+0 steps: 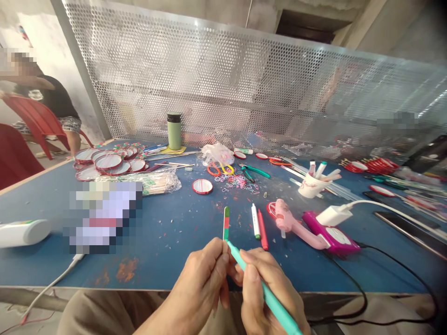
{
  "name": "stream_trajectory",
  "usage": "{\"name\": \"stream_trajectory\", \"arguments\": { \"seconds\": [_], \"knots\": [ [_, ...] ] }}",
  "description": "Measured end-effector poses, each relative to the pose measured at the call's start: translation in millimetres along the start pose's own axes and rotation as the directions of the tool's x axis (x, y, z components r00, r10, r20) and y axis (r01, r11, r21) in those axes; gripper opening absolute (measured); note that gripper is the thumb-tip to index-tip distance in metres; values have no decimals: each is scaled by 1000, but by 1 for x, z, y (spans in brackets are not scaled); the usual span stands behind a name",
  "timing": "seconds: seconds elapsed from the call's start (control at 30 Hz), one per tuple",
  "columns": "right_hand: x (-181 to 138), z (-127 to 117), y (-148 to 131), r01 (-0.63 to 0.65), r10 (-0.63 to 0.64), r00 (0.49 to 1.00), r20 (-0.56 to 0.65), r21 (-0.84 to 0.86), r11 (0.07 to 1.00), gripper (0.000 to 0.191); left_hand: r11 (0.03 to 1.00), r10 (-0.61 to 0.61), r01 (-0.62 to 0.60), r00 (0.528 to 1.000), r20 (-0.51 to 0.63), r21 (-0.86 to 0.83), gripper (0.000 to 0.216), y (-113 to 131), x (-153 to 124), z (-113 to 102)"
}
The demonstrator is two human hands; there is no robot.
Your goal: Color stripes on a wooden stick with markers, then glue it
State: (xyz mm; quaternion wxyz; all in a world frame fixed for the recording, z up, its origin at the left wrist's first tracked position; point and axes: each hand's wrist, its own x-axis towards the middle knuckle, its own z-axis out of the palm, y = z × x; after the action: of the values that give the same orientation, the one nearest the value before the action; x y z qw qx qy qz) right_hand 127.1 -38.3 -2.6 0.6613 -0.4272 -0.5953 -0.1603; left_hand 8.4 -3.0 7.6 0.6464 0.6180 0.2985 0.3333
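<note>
My left hand (200,286) pinches the lower end of a flat stick (226,223) painted in green and red bands, holding it upright over the blue table's (167,237) front edge. My right hand (265,288) is closed round a teal marker pen (265,293) whose tip touches the stick near its base. Both hands sit close together, just above my lap. A white marker (255,221) and a red marker (262,229) lie on the table just beyond my right hand.
A pink glue gun (291,223), magenta box (331,235) with white plug, paper cup of markers (312,184), pliers (254,171), rubber bands, round red-rimmed lids (108,162), bagged sticks, green flask (174,131). Perforated metal screen behind. A person sits far left on a red chair.
</note>
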Motion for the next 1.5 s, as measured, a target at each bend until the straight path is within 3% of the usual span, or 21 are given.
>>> {"name": "stream_trajectory", "arguments": {
  "seconds": [0.37, 0.57, 0.97, 1.33, 1.5],
  "knots": [
    [-8, -4, 6, -19, 19, 1000, 9, 27, 999, 25, 999, -33, 33, 999, -15, 6, 39, 6, -3, -1],
    [-6, -3, 4, -29, 29, 999, -16, -16, 999, 25, 1000, 6, -6, 1000, 17, -4, 40, 4, -2, -2],
    [-3, 0, 2, -20, 20, 999, -32, -10, 1000, 23, 1000, -25, 24, 999, -38, -9, 38, 8, -3, 1],
    [-6, -1, 4, -20, 20, 999, -40, -10, 1000, 25, 1000, 27, -26, 999, 17, -8, 42, -1, 0, -1],
    [-1, -3, 2, 24, -24, 1000, -16, -6, 1000, 25, 999, -12, 13, 1000, 14, -33, 39, -2, 1, -2]
  ]
}}
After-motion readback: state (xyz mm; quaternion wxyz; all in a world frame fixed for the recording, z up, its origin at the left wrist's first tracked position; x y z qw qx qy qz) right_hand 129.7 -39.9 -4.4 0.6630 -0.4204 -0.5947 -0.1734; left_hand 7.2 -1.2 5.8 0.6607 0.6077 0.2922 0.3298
